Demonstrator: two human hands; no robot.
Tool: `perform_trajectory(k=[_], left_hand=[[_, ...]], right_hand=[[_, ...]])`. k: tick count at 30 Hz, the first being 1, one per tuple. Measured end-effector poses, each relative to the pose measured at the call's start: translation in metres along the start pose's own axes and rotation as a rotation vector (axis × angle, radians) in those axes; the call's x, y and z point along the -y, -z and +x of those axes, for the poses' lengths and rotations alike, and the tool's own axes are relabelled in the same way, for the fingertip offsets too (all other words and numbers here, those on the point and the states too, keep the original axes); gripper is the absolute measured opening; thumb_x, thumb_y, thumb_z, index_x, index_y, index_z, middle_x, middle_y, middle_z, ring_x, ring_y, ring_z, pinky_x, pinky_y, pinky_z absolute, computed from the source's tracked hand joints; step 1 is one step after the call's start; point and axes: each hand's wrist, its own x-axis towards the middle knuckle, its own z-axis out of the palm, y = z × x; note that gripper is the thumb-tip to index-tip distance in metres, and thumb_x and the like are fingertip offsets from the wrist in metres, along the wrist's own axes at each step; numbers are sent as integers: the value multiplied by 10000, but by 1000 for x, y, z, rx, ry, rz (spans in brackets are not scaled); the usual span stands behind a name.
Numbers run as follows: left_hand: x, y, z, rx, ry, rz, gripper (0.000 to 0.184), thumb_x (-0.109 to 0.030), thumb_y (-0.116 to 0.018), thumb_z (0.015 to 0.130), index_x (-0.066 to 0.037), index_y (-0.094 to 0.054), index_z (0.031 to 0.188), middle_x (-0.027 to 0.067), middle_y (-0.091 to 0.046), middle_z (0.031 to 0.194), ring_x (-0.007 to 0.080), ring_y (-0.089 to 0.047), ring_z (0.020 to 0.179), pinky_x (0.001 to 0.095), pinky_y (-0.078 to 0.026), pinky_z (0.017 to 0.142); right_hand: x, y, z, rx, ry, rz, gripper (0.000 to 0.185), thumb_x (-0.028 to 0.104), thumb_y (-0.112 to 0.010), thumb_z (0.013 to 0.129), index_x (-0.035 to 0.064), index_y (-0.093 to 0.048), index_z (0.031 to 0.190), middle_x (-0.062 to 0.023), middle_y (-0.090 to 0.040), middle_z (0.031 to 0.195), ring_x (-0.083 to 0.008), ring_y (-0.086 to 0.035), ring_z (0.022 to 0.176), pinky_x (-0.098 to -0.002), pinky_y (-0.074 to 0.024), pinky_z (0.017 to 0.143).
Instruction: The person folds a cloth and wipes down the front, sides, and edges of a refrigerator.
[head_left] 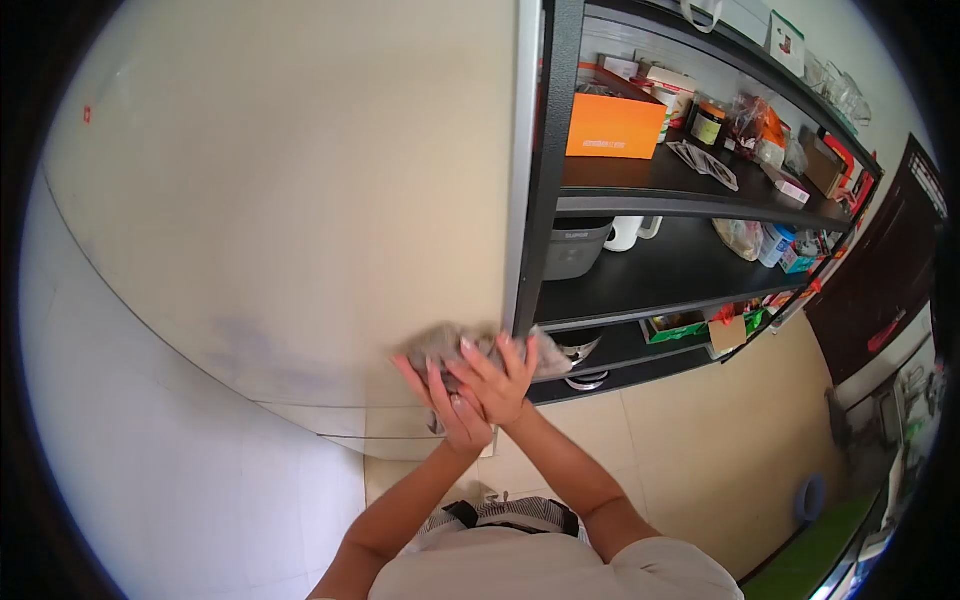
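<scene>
A crumpled grey-brown cloth (450, 340) is bunched up in front of a large cream-coloured, glossy door panel (300, 200) that looks like a refrigerator's. My left hand (457, 408) grips the cloth from below, its fingers pointing up. Close against it, my right hand (503, 380) holds the cloth's right part, with fingers spread over the fabric. The two hands overlap at the thumbs. A lighter end of the cloth sticks out past my right fingers, near the panel's edge. Whether the cloth touches the panel I cannot tell.
To the right stands a black shelf unit (680, 265) bearing an orange box (612, 125), jars, bags, a grey Supor container (577, 250) and a white jug (625, 233). Further right are a dark door (880, 260) and a blue round object (810, 497) on the tiled floor (690, 430).
</scene>
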Motion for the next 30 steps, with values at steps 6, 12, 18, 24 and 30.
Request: perform_trajectory(k=[6,12,18,24,30], left_hand=[[-48,5,141,140,-326,52,549,-266,-242,962,52,-213,1408,354,58,1453,465,-1,1373,524,-89,1094],[2,12,67,234,-372,91,563,-244,-259,939,68,-204,1404,386,22,1436,516,-22,1349,577,-75,1078],[75,25,-88,387,-330,148,543,-226,-351,907,48,-271,1368,444,-74,1382,627,-67,1276,724,-71,990],[2,-24,-4,119,-361,383,560,-216,-329,913,30,-207,1401,356,-42,1441,622,-125,1270,707,-119,1004],[-71,-49,114,-68,-224,559,711,-401,-289,908,21,-73,1438,293,-3,1481,487,-82,1354,589,-98,1076]], right_hand=[[-14,29,150,-34,-91,82,292,289,-527,832,162,-696,1033,-118,-530,1291,-405,-376,1264,-573,-107,1073],[-17,12,69,-62,-166,243,302,371,-539,853,175,-692,1024,-192,-424,1364,-460,-331,1277,-607,-167,1054],[10,-14,-96,-132,-427,281,227,288,-628,802,174,-695,987,-164,-448,1335,-455,-369,1246,-637,-202,1024],[-19,1,-25,-145,-243,396,251,237,-722,714,182,-650,949,-154,-497,1256,-424,-406,1231,-634,-238,1028],[-70,9,146,-313,24,734,258,199,-683,719,108,-686,961,-226,-563,1196,-483,-447,1183,-627,-264,1008]])
